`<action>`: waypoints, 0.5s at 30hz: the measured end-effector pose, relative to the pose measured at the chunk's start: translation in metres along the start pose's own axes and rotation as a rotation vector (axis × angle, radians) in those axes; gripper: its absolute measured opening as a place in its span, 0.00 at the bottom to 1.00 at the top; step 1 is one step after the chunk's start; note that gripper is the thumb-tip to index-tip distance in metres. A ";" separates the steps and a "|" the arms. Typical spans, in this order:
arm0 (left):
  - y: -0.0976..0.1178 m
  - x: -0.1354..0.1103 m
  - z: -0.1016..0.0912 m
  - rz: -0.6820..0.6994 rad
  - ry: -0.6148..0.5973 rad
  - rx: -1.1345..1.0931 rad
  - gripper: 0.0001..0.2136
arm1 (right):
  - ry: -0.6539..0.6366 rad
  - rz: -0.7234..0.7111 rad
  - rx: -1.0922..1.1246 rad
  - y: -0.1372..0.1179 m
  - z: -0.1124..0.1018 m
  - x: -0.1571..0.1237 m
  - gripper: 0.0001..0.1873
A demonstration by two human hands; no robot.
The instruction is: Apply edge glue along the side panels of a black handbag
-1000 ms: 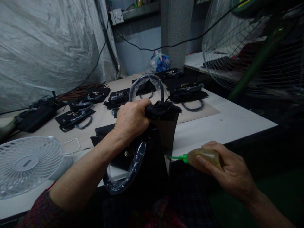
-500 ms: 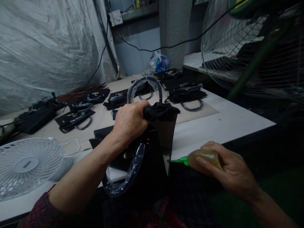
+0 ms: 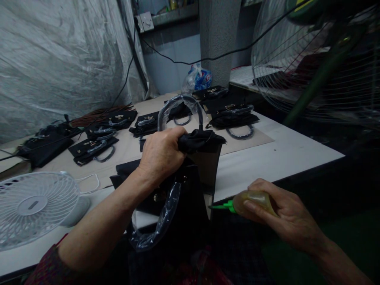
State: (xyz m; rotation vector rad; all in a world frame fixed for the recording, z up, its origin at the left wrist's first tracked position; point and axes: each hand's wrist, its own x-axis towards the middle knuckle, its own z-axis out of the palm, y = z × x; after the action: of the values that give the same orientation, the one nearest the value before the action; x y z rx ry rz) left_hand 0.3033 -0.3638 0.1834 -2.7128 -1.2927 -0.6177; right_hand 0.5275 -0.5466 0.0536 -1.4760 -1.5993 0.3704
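A black handbag (image 3: 190,206) stands at the table's front edge, its two handles wrapped in clear plastic. One handle (image 3: 180,102) rises behind my left hand (image 3: 163,152), the other hangs down in front. My left hand is closed on the bag's top, with bunched black cloth (image 3: 204,140) sticking out past the thumb. In my right hand (image 3: 282,213) is a squeeze bottle (image 3: 255,204) of yellowish liquid, its green nozzle (image 3: 221,206) pointing left. The nozzle tip is at the bag's right side edge; whether it touches cannot be made out.
Several more black handbags (image 3: 234,114) lie on the table (image 3: 252,170) behind. A small white fan (image 3: 35,206) stands at left, a large caged fan (image 3: 308,71) at right. A black cable (image 3: 208,60) crosses above the table. A plastic bag (image 3: 200,78) sits at the back.
The squeeze bottle's nozzle has dropped slightly along the bag's side edge, with my right hand shifting a little left. My left hand keeps its hold, nearly still.
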 end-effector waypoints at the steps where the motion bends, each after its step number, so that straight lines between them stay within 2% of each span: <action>1: 0.000 -0.001 0.000 0.000 0.001 -0.005 0.11 | -0.003 -0.010 0.003 0.002 0.000 0.000 0.07; 6: 0.001 -0.001 0.000 -0.004 -0.014 -0.016 0.12 | 0.198 -0.035 -0.124 0.012 0.001 0.002 0.06; 10: 0.001 -0.002 -0.001 -0.019 -0.027 -0.021 0.13 | 0.103 -0.011 -0.122 0.011 -0.001 0.004 0.08; 15: 0.001 -0.002 0.001 -0.022 -0.011 -0.013 0.12 | 0.151 0.000 -0.118 0.009 -0.004 0.002 0.09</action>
State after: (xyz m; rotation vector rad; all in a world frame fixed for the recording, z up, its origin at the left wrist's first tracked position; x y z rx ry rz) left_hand 0.3033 -0.3662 0.1816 -2.7198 -1.3280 -0.6159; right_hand 0.5371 -0.5445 0.0498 -1.5543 -1.5221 0.1627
